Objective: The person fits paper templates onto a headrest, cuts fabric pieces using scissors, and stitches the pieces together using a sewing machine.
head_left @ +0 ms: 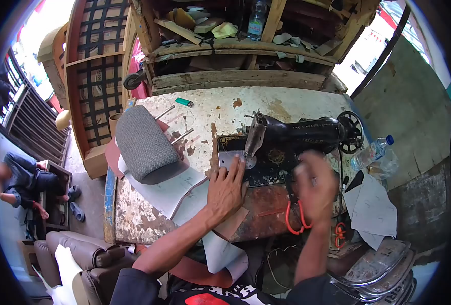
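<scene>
A black sewing machine (296, 133) stands on the worn table. My left hand (227, 188) lies flat on pale material (226, 159) at the needle area, fingertips close to the presser foot. Right of it, my right hand (314, 185) is raised over the machine bed's front edge, blurred by motion, so its fingers cannot be made out. Below and beside that hand are scissors with orange handles (297, 216). White-backed sheet material (159, 189) runs from under a grey headrest (146, 144) toward my left forearm and hangs over the table's front edge.
A green lighter (184, 102) lies near the table's back. At the right are a plastic bottle (370, 152), white pieces (372, 208) and another orange-handled tool (340, 235). Wooden shelving (240, 51) stands behind. A person (27, 185) sits far left.
</scene>
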### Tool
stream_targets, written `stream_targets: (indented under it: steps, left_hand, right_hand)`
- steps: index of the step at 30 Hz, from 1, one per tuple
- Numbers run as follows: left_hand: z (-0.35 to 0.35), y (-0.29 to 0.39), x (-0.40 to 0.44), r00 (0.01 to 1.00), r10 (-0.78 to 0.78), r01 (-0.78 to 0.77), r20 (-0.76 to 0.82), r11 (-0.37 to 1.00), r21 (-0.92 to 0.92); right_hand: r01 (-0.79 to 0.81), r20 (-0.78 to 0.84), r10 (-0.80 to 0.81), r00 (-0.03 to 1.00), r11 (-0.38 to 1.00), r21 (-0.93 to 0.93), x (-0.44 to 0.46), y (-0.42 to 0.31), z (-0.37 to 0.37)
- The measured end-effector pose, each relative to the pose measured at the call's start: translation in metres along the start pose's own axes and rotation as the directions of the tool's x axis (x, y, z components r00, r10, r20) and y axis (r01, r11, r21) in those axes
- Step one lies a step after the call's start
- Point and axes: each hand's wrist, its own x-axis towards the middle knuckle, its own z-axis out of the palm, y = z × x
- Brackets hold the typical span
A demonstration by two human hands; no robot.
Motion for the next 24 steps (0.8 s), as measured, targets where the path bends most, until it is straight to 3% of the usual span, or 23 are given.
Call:
stream_targets:
  steps: [2,4,5,7,8,10,11,13,15,17,21,23,24]
  left_hand:
    - [0.012,-0.005,0.001,1.0,-0.014,0.013,0.019,0.999,0.034]
    - [0.011,-0.005,0.0,0.997,-0.02,0.017,0.072,0.999,0.047]
    - [0.008,-0.005,-0.002,0.997,-0.016,0.013,0.073,0.999,0.047]
    - [0.002,-0.004,-0.009,0.99,0.04,-0.048,0.135,0.997,0.064]
    - [0.003,-0.002,-0.017,0.989,0.059,-0.063,0.135,0.998,0.026]
    - [-0.003,0.007,-0.029,0.986,0.069,-0.071,0.153,0.997,0.005]
    - [-0.006,0.011,-0.033,0.981,0.082,-0.079,0.173,0.997,-0.023]
    - [-0.01,0.016,-0.035,0.978,0.088,-0.079,0.188,0.995,-0.055]
    - [-0.012,0.016,-0.033,0.974,0.072,-0.06,0.213,0.996,-0.063]
    - [-0.011,0.012,-0.032,0.975,0.115,-0.101,0.19,0.991,-0.083]
    - [-0.006,0.01,-0.036,0.958,0.206,-0.18,0.198,0.973,-0.141]
    - [-0.006,0.011,-0.038,0.95,0.232,-0.201,0.209,0.966,-0.161]
    - [-0.006,0.011,-0.038,0.942,0.258,-0.222,0.213,0.958,-0.18]
  right_hand:
    - [-0.049,-0.381,-0.011,0.925,0.988,-0.149,0.053,0.044,-0.019]
    - [-0.142,-0.43,-0.076,0.9,0.881,-0.451,0.117,0.097,-0.048]
    - [-0.157,-0.432,-0.124,0.893,0.815,-0.558,0.143,0.129,-0.052]
    - [-0.337,-0.226,0.261,0.939,0.831,-0.441,0.183,0.183,-0.051]
    - [-0.333,-0.225,0.257,0.94,0.835,-0.438,0.191,0.189,-0.055]
    - [-0.339,-0.029,0.407,0.913,0.718,-0.608,0.198,0.193,-0.058]
    - [-0.338,-0.024,0.41,0.912,0.717,-0.61,0.198,0.193,-0.06]
    - [-0.407,-0.024,0.466,0.885,0.745,-0.528,0.193,0.185,-0.066]
    - [-0.378,-0.07,0.381,0.922,0.845,-0.38,0.17,0.203,-0.077]
    - [-0.492,-0.12,0.478,0.87,0.835,-0.247,0.134,0.182,-0.088]
    - [-0.567,-0.195,0.533,0.823,0.779,-0.266,0.114,0.183,-0.09]
    - [-0.461,-0.325,0.421,0.847,0.886,-0.054,0.124,0.164,-0.077]
    - [-0.543,-0.245,0.532,0.811,0.839,0.022,0.13,0.16,-0.075]
